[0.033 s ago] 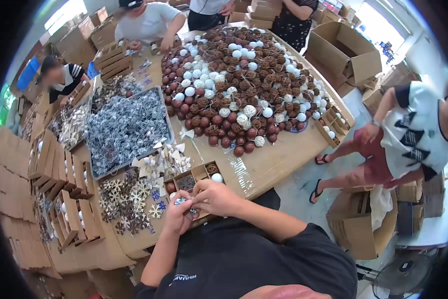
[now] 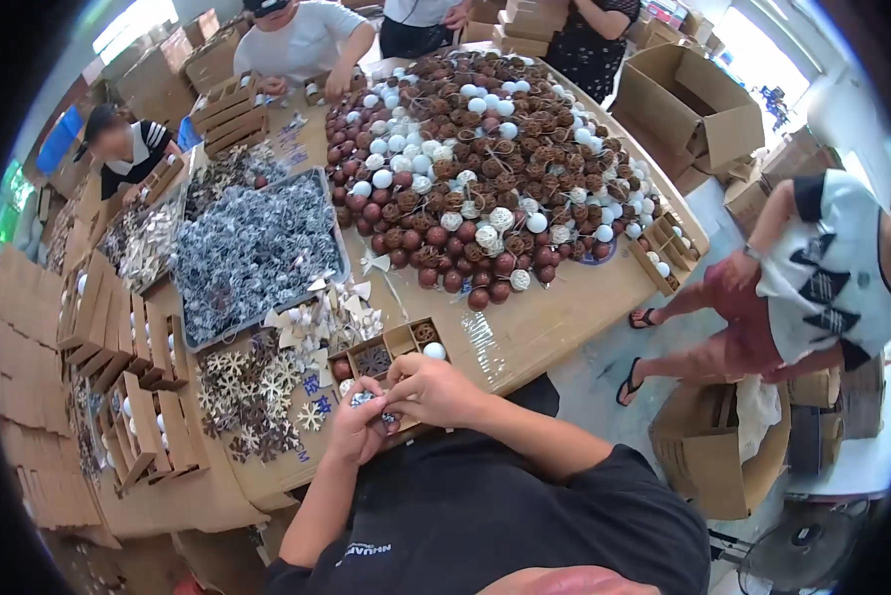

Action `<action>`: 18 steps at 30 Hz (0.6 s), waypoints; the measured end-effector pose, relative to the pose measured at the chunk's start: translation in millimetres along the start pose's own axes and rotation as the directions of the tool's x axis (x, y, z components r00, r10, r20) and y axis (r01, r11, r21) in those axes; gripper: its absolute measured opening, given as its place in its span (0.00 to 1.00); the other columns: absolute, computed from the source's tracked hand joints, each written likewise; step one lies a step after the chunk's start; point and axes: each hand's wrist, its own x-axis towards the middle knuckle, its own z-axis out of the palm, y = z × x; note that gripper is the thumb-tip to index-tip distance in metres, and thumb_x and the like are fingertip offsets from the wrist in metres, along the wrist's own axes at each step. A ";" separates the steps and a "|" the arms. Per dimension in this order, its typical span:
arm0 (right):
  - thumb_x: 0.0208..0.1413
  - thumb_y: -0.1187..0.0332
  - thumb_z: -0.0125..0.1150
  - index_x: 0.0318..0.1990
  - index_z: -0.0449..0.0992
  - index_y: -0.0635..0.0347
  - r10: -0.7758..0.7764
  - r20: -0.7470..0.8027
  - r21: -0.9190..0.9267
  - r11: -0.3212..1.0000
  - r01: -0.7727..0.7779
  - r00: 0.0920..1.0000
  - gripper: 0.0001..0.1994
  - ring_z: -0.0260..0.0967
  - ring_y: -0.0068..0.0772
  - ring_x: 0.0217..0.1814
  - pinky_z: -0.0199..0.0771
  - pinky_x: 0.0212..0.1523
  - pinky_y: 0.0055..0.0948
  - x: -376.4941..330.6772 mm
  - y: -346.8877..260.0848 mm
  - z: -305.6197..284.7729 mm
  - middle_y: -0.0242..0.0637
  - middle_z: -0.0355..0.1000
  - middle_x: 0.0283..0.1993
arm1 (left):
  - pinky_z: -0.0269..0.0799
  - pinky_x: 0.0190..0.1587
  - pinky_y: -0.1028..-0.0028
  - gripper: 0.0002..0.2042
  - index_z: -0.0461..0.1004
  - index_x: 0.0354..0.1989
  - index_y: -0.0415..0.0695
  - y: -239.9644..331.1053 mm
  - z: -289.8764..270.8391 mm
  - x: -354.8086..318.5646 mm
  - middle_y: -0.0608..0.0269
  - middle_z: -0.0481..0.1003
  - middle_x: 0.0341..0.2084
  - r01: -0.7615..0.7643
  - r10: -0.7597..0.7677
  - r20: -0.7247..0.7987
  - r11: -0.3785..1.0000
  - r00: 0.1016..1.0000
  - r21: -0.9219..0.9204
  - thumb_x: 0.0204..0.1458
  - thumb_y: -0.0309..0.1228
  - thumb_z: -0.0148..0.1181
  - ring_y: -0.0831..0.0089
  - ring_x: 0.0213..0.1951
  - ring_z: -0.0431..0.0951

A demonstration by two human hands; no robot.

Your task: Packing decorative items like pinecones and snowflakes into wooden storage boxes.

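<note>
In front of my body, my left hand [image 2: 354, 428] is closed round small frosted grey-blue pinecones [image 2: 362, 399], part of which shows between the fingers. My right hand [image 2: 434, 393] meets it, thumb and fingertips pinched together beside the pinecones; what lies between those fingertips is hidden. Just beyond both hands, at the table's near edge, is a divided cardboard box [image 2: 386, 340]. Its compartments hold a dark red ball [image 2: 341, 369], a dark brown snowflake piece [image 2: 372, 359], a brown wicker ball [image 2: 424, 333] and a white ball [image 2: 435, 351]. My hands cover its near side.
A grey tray [image 2: 343, 260] is heaped with frosted pinecones. Wooden snowflakes [image 2: 257, 397] lie left of my hands. A big pile of balls [image 2: 495, 178] covers the table's far middle. Filled divided boxes [image 2: 158, 436] stand at left. Several people work round the table; one [image 2: 823, 268] stands at right.
The whole view has shifted very slightly. My hands stay pinched together at the pinecones, with no clear change in grip.
</note>
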 end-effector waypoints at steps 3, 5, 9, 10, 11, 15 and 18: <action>0.45 0.73 0.74 0.34 0.85 0.57 -0.027 0.036 0.026 0.999 0.026 0.999 0.07 0.73 0.38 0.39 0.74 0.40 0.34 -1.4 1.0 -5.7 0.36 0.74 0.37 | 0.77 0.30 0.70 0.07 0.68 0.42 0.44 -5.8 -5.4 -0.3 0.57 0.76 0.36 0.005 -0.005 0.019 1.000 1.000 0.009 0.58 0.24 0.60 0.67 0.35 0.79; 0.48 0.71 0.72 0.33 0.84 0.60 -0.044 0.086 0.031 0.999 0.041 0.995 0.06 0.73 0.42 0.40 0.75 0.41 0.38 -3.7 0.9 -8.4 0.38 0.74 0.37 | 0.76 0.29 0.71 0.07 0.68 0.40 0.44 -10.2 -8.7 -2.1 0.57 0.76 0.35 0.000 0.000 0.020 1.000 1.000 0.016 0.58 0.23 0.60 0.68 0.34 0.79; 0.50 0.72 0.71 0.35 0.83 0.61 -0.071 0.047 0.057 0.996 0.068 0.996 0.06 0.74 0.41 0.38 0.76 0.40 0.37 -10.3 -4.4 1.1 0.39 0.73 0.40 | 0.75 0.27 0.73 0.07 0.67 0.38 0.43 -14.2 -12.7 -0.7 0.59 0.75 0.34 -0.060 0.060 0.076 0.998 0.995 -0.004 0.57 0.22 0.60 0.69 0.33 0.79; 0.51 0.72 0.70 0.36 0.83 0.61 -0.017 0.029 0.091 0.996 0.014 0.999 0.06 0.74 0.38 0.37 0.76 0.39 0.35 -12.9 -2.8 4.7 0.39 0.73 0.41 | 0.75 0.27 0.73 0.07 0.67 0.38 0.43 -15.8 -12.9 0.8 0.58 0.75 0.36 -0.076 0.076 0.066 0.997 0.995 -0.007 0.56 0.22 0.60 0.69 0.33 0.79; 0.52 0.73 0.70 0.37 0.83 0.62 0.039 0.013 0.126 0.991 -0.040 0.999 0.06 0.74 0.36 0.35 0.77 0.37 0.33 -14.6 -1.9 7.4 0.39 0.73 0.42 | 0.75 0.26 0.73 0.07 0.67 0.38 0.43 -16.9 -12.5 2.3 0.57 0.75 0.37 -0.092 0.092 0.055 0.996 0.994 -0.009 0.56 0.22 0.60 0.69 0.32 0.79; 0.50 0.77 0.71 0.36 0.84 0.63 0.143 -0.139 0.215 0.970 -0.111 0.980 0.06 0.77 0.34 0.38 0.78 0.39 0.28 -15.9 -3.8 15.5 0.38 0.76 0.39 | 0.76 0.24 0.74 0.07 0.67 0.38 0.42 -13.0 -5.7 10.5 0.56 0.75 0.39 -0.180 0.175 0.066 0.981 0.982 0.079 0.56 0.21 0.60 0.70 0.32 0.79; 0.48 0.78 0.71 0.35 0.85 0.63 0.203 -0.180 0.249 0.956 -0.155 0.962 0.06 0.78 0.33 0.38 0.79 0.39 0.28 -15.3 -1.7 18.4 0.38 0.77 0.39 | 0.76 0.25 0.74 0.07 0.68 0.37 0.42 -11.0 -3.8 14.9 0.58 0.75 0.39 -0.178 0.174 0.051 0.977 0.984 0.114 0.56 0.20 0.60 0.72 0.32 0.79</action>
